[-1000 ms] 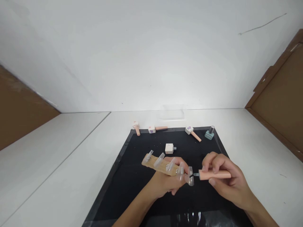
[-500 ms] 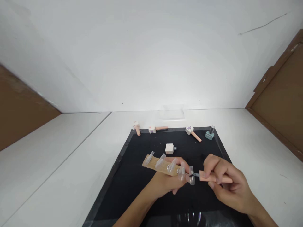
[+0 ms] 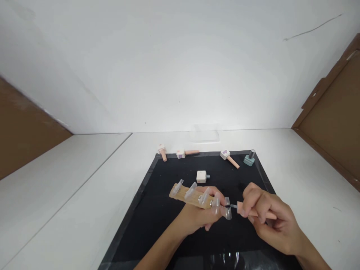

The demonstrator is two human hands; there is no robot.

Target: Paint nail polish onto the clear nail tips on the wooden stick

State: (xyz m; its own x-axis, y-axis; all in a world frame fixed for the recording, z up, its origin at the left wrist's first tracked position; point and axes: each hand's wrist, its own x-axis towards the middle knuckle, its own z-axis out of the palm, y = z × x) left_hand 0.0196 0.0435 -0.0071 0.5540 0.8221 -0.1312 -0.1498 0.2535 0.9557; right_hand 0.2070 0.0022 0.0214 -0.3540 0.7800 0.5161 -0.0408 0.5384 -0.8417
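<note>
My left hand [image 3: 201, 213] is closed round a flat wooden stick [image 3: 184, 196] that bears several clear false nail tips [image 3: 190, 190] in a row. In my right hand [image 3: 270, 217] I pinch the pink cap of a nail polish brush [image 3: 241, 208], its dark bristles pointing left. The bristle end meets or overlaps the rightmost nail tip [image 3: 228, 213]; whether they touch I cannot tell exactly. Just beyond my left hand, an uncapped white polish bottle [image 3: 201, 176] lies on its side, its neck pointing right.
A black mat [image 3: 157, 210] lies under my hands. Along its far edge are three white bottles with pink caps [image 3: 180, 153] and a green bottle with a grey cap [image 3: 249, 160]. Behind them is a clear plastic tray [image 3: 204, 137] by the white wall. More clear tips [image 3: 225, 258] lie near me.
My right hand has shifted very slightly with the brush, its bristles still at the rightmost nail tip. My left hand and the stick stay almost still.
</note>
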